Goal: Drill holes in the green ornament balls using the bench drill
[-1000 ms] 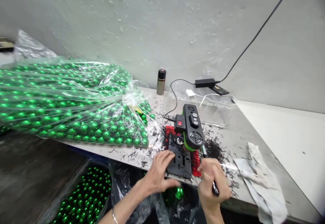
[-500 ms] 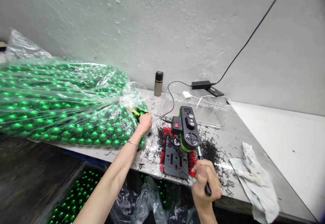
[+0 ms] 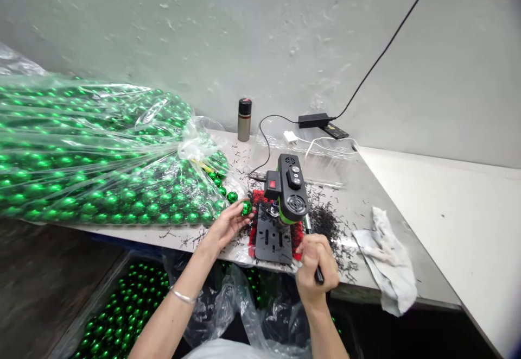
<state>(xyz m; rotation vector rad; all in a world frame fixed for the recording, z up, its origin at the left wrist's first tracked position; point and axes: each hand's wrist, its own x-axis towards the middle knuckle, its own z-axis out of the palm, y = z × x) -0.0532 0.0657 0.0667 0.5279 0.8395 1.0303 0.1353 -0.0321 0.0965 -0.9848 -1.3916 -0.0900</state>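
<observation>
L hand [image 3: 228, 226] pinches 1 shiny green ball [image 3: 246, 207] just L of 1 blk machine [image 3: 292, 185]; R hand [image 3: 316, 266] fisted round its 1 lever handle [image 3: 319, 277] — vs 0.5 s ago, L hand's back from 1 clear bag [image 3: 101, 158], ball now visible.

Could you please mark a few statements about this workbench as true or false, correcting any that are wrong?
1. The left hand holds a green ball. True.
2. The right hand is open and holds nothing. False: it is closed around a black handle.
3. The large clear bag of green balls lies left of the black machine. True.
4. The bottle lies on its side. False: it stands upright.
5. A whitish cloth lies right of the machine. True.
</observation>
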